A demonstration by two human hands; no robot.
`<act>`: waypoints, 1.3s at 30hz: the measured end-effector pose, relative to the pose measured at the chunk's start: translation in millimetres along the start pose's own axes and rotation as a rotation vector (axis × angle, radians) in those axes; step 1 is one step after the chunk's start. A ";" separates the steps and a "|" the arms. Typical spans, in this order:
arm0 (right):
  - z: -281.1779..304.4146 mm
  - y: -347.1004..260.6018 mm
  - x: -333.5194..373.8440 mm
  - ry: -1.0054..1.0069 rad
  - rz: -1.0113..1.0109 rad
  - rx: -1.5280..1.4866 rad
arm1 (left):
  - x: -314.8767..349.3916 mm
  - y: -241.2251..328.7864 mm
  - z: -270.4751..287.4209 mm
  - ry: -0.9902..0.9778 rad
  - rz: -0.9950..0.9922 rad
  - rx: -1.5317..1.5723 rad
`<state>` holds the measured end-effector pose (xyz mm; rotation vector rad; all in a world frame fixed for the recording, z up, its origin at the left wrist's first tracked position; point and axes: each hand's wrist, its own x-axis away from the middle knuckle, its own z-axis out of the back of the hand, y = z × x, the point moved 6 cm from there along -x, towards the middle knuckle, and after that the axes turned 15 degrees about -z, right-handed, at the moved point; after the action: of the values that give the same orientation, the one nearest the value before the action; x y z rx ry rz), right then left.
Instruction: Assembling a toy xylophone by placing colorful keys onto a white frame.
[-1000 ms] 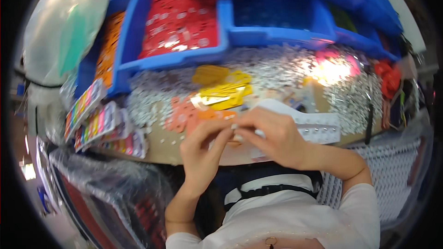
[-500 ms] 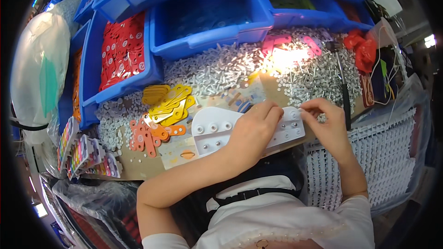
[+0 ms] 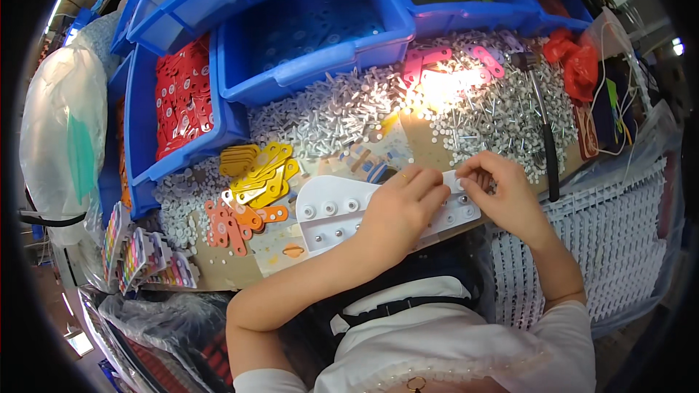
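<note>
A white plastic piece (image 3: pixel 325 231), rounded at its left end and stepped, lies at the bench's near edge. Washers sit in a row on its upper step and shiny metal pins stand along the lower one. My left hand (image 3: pixel 403 212) lies across its middle with fingers bent and closed together; whatever is under the fingertips is hidden. At the piece's right end my right hand (image 3: pixel 499 191) is closed in a pinch, thumb against fingers. Anything in that pinch is too small to make out. Both forearms come in from below.
Loose white and metal fasteners (image 3: pixel 320 120) are heaped behind the piece. Blue bins (image 3: pixel 313 65) line the back. Yellow strips (image 3: pixel 266 178) and orange strips (image 3: pixel 227 227) lie left. A black-handled hammer (image 3: pixel 547 149) rests right, above a rack of white parts (image 3: pixel 575 255).
The whole view has shifted slightly. My right hand has come a little left, nearer the left hand, its fingers more bent. My left hand stays over the middle of the white piece.
</note>
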<state>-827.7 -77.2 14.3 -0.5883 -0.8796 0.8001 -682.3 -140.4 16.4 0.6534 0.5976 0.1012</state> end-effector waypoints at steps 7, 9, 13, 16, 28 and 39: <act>0.8 -0.7 28.1 0.306 0.598 0.292 | 13.0 21.5 -2.2 -0.095 -0.312 -0.310; -2.4 3.3 24.2 0.284 0.524 0.259 | 10.6 16.5 -2.1 -0.167 -0.227 -0.202; -8.1 9.5 1.7 -0.066 0.154 0.029 | 15.8 17.3 -3.7 -0.221 -0.147 -0.306; -6.7 9.6 2.1 -0.108 0.231 0.000 | 22.8 18.3 -0.2 -0.142 -0.054 -0.202; -34.6 5.3 14.5 0.163 0.307 -0.089 | 43.6 20.7 5.8 -0.224 0.097 -0.340; -33.6 25.1 0.7 -0.051 0.019 -0.365 | 132.4 10.8 127.2 0.343 0.304 -0.539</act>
<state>-808.1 -66.5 -21.2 -0.9002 -1.0783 0.6774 -501.4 -164.9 38.5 0.1947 0.7577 0.6468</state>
